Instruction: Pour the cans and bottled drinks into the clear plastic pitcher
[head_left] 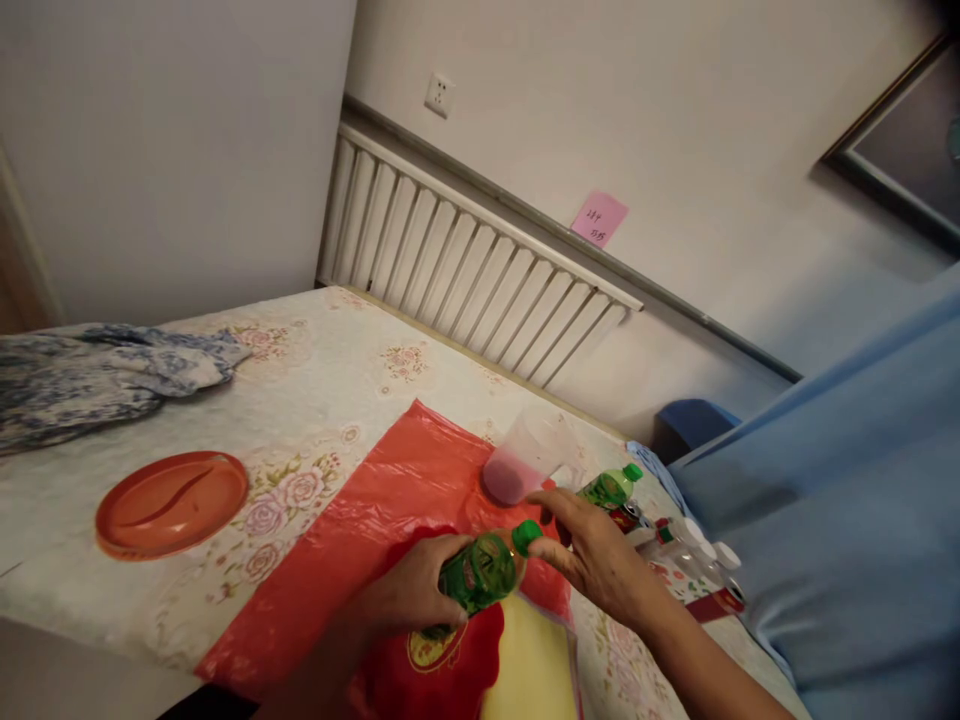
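Observation:
My left hand [405, 600] is wrapped round a plastic drink bottle [480, 575] with a green label, tilted with its top toward the right. Its green cap [526, 535] is on. By the cap, my right hand [600, 555] has its fingers apart and curved, the thumb close to the cap; whether they touch I cannot tell. Below the bottle lie a red cloth [461, 685] with a gold emblem and a yellow cloth [532, 665], on a red plastic sheet [390, 490]. Beyond my hands is a clear plastic container [529, 445] with a pinkish bottom.
To the right are another green-capped bottle [607, 488], a can [628, 516] and several clear containers [694, 550]. An orange plate [176, 500] and bunched patterned fabric [112, 380] lie left on the floral tablecloth [345, 350]. A radiator [465, 260] and blue curtain [862, 500] stand behind.

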